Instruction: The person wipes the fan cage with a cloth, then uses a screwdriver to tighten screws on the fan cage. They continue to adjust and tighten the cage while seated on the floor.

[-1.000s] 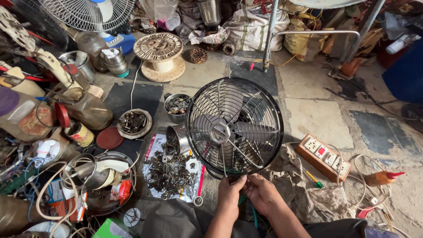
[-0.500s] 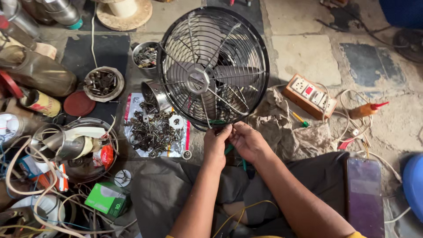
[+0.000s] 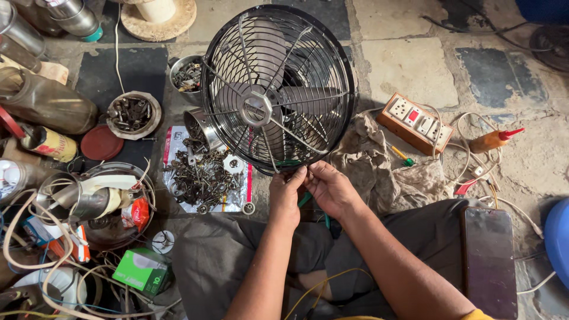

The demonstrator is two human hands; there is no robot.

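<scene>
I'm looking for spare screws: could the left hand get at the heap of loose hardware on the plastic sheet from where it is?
Probably yes. The left hand sits at the fan guard's lower rim, and the hardware heap lies just to its left on the floor, uncovered, with nothing between them.

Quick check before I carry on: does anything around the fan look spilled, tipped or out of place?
Yes. A small metal can lies tipped on its side left of the fan, and screws and small hardware are spread loose over a plastic sheet. Both hands pinch the bottom of the fan's rim, apart from the spill.
</scene>
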